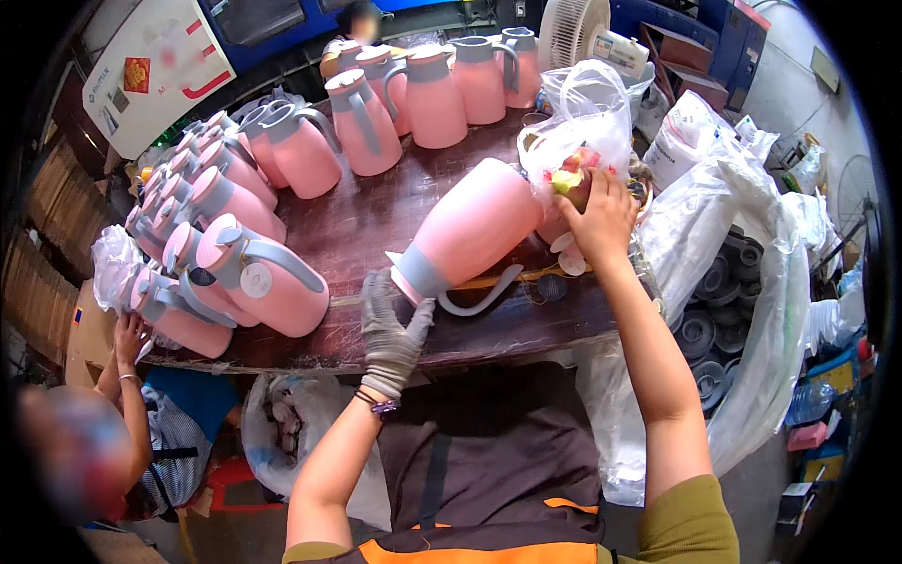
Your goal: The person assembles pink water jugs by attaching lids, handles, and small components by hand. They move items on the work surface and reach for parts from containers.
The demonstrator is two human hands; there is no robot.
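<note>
Gloved left fingers (377,293) touch a tilted pink jug (484,222) at its mouth.

Left gloved hand (395,334): we pointed its fingers forward, thumb spread apart.
Left wrist (381,393): we wore dark bands there.
Left forearm (336,456): we slanted it inward.
Right bare hand (603,221): we curled its fingers opposite the thumb.
Right arm (650,362): we stretched it farther forward, slightly bent.

Obj. (569,180) under R hand (603,216) partly hidden, co-wkr's head (80,451) blurred.
</note>
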